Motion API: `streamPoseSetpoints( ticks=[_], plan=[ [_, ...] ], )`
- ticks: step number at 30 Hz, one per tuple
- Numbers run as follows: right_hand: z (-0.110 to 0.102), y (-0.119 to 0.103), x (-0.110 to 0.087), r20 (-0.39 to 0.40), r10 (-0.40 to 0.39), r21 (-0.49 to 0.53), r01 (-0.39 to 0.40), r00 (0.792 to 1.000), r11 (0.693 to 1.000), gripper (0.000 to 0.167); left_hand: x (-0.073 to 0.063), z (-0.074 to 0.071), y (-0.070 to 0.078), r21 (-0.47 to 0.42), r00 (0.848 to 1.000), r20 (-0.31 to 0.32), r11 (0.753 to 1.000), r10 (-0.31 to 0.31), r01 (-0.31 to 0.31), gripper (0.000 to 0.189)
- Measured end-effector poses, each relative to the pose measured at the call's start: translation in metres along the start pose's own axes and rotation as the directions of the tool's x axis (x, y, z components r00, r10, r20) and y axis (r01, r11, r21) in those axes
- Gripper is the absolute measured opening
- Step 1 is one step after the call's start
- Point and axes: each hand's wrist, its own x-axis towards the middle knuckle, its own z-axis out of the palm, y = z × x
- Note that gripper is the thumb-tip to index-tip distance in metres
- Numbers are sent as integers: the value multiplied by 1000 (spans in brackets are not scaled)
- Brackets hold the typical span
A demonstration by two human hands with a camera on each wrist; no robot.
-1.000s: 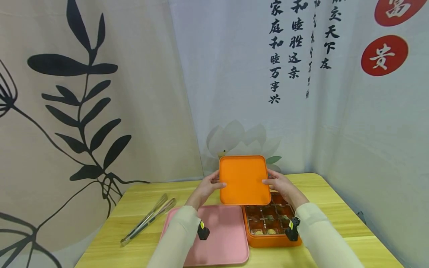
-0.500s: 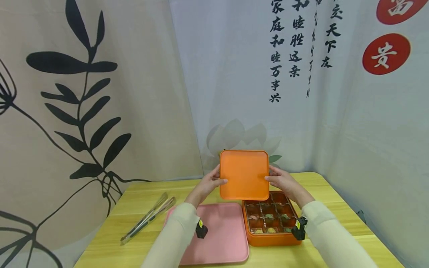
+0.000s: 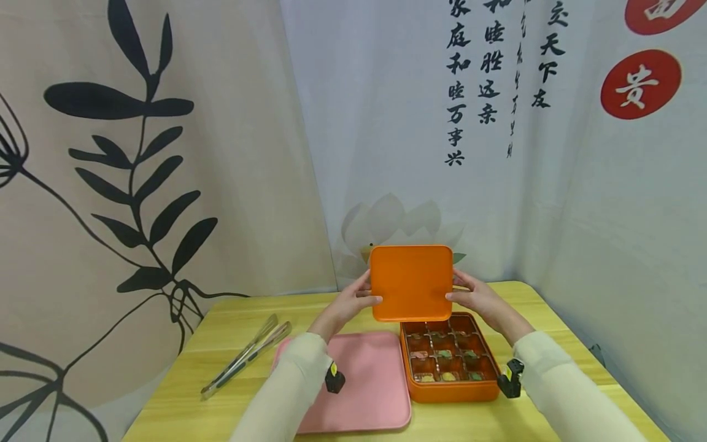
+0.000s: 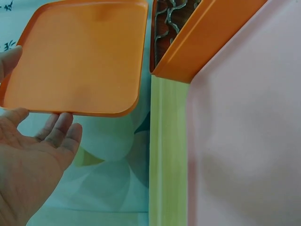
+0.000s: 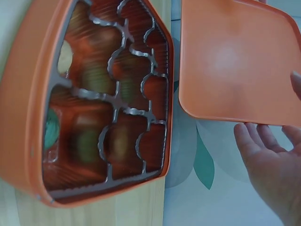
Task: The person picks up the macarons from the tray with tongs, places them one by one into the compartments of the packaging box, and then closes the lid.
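Both hands hold a square orange lid (image 3: 411, 283) up above the back of an orange box, its flat inner face turned toward me. My left hand (image 3: 348, 309) grips the left edge, thumb in front and fingers behind. At the opposite edge my right hand (image 3: 486, 305) pinches it the same way. Beneath stands the lidless orange box (image 3: 455, 393), fitted with a divided insert. In the right wrist view small round pieces, one pale (image 5: 66, 59) and one green (image 5: 51, 128), sit in its compartments. The lid overlaps the box's rear rim in the head view.
A pink tray (image 3: 367, 380) lies left of the box, right up against it, partly behind my left sleeve. Metal tongs (image 3: 248, 356) lie farther left on the yellow wooden table (image 3: 177, 393). A printed curtain (image 3: 248, 153) hangs behind the table.
Both hands have raised the lid slightly and carried it a little to the right. It now covers less of the box, so more compartments show. Box, tray and tongs stay put.
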Motion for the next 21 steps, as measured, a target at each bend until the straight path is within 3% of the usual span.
streamPoseSetpoints(
  ticks=[10, 21],
  plan=[
    [-7, 5, -13, -2, 12, -24, -12, 1000, 1000, 78, -4, 7, 0, 61, 1000, 19, 998, 22, -23, 76],
    [-9, 4, -20, -31, 44, -54, -45, 999, 998, 88, -7, 11, -4, 45, 999, 23, 998, 37, -38, 75]
  ],
)
